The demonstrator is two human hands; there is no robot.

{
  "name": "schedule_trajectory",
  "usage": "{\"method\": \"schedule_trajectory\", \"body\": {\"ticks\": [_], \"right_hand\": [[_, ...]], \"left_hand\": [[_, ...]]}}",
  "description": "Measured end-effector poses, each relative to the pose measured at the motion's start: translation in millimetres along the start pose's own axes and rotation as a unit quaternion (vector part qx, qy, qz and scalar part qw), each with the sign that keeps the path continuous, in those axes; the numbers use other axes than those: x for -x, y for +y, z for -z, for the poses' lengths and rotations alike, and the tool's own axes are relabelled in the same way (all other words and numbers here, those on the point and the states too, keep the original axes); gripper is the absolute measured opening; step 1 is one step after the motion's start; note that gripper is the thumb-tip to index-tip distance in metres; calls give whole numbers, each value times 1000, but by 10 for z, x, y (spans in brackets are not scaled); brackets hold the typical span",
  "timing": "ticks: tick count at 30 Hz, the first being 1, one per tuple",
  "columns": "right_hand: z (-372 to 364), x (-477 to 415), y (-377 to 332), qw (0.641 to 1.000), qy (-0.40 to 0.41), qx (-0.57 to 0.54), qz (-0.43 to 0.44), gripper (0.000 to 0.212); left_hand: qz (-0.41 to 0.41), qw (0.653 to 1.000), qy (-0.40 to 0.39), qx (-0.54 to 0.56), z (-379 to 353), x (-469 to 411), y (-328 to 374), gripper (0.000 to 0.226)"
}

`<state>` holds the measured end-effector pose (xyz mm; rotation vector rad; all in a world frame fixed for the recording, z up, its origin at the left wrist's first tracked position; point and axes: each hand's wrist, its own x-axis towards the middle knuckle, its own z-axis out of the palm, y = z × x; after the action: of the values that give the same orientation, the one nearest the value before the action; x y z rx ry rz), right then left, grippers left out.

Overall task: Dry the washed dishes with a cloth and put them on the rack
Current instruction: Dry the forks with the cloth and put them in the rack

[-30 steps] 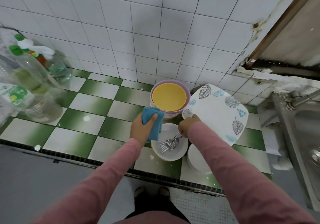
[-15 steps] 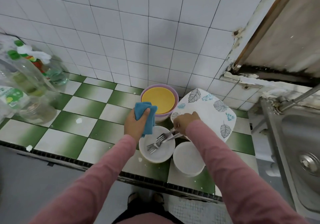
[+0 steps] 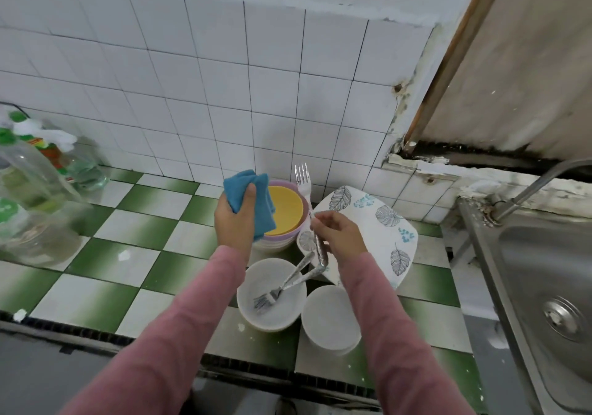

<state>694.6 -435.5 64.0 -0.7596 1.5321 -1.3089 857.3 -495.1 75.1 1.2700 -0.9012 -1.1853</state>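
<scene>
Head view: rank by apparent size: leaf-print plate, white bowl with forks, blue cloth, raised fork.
1. leaf-print plate, partly behind the right hand
2. white bowl, nearer the camera, so its lead over the cloth is unsure
3. blue cloth, bunched in the left hand
4. raised fork, long but thin

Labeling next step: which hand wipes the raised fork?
Left. The left hand grips the cloth just left of the fork, which the right hand pinches upright by its handle.
</scene>
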Motion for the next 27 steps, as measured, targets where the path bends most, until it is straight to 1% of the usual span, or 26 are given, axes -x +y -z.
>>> {"method": "schedule_trajectory", "body": {"ticks": [3, 7, 11, 15, 19, 21, 23, 27], "right_hand": [[-81, 8, -35, 999, 13, -30, 16, 16], [-167, 61, 40, 998, 38, -48, 27, 11], [-193, 102, 80, 997, 49, -57, 33, 12], [-150, 129, 91, 996, 56, -65, 33, 16], [-82, 174, 114, 995, 59, -74, 30, 15], [-28, 187, 127, 995, 60, -77, 27, 15], [22, 206, 137, 994, 59, -86, 27, 15], [61, 286, 128, 986, 39, -163, 17, 11]], "left_hand": [[7, 1000, -12, 17, -21, -18, 32, 13], [30, 998, -33, 43, 33, -36, -19, 17], [41, 997, -56, 37, 51, -27, -61, 16], [41, 996, -78, 18, -17, 17, -62, 30], [34, 994, -103, 8, -112, 107, -64, 36], [30, 993, -118, 6, -154, 154, -78, 33], [36, 991, -132, 8, -191, 198, -73, 25], [34, 989, -141, 7, -256, 301, -29, 13]]}}
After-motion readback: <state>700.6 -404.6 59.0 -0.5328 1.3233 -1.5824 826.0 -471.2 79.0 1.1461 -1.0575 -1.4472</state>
